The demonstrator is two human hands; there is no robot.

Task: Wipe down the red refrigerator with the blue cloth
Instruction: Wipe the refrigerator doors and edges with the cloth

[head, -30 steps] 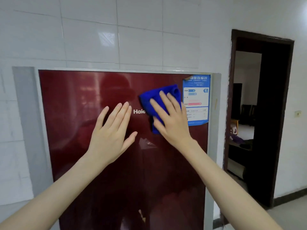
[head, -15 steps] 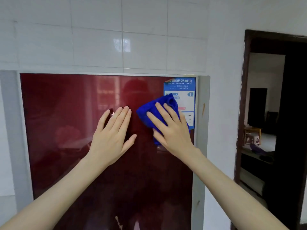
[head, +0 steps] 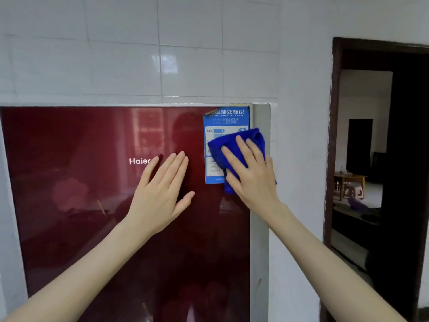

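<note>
Pressing the blue cloth (head: pixel 226 141) on the sticker (head: pixel 226 119), right of middle, with the right hand (head: pixel 255 182), fingers straight. Laying the left hand (head: pixel 157 196) flat on the red fridge (head: pixel 69 228), fingers straight.

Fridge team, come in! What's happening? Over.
Left hand flat on red refrigerator. Right hand pressing blue cloth over energy label. Nothing blocking the wipe.

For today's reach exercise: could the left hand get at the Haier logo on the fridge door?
Probably yes: the left hand lies flat on the red refrigerator, one finger covering the end of the Haier logo; nothing intervenes.
</note>
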